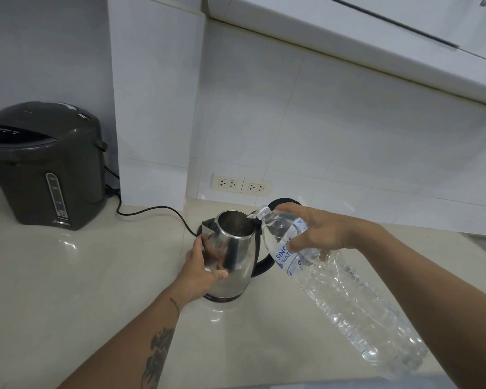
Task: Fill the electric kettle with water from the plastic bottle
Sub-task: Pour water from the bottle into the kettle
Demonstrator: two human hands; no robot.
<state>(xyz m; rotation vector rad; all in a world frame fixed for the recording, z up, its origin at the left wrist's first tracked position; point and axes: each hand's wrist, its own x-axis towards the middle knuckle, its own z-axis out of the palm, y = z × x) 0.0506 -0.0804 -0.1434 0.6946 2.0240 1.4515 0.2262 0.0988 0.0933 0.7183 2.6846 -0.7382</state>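
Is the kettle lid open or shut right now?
Open: the kettle shows its bare steel inside, with the plastic bottle mouth at its rim.

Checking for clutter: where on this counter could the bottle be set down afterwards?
Bare counter lies between the grey thermo pot and the kettle, below the black cord, and also right of the bottle. It is crowded only around the kettle, where the left hand and right hand work.

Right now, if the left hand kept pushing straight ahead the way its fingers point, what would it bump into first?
The left hand already rests on the steel kettle, so the kettle's side is first; beyond it probably comes the black handle.
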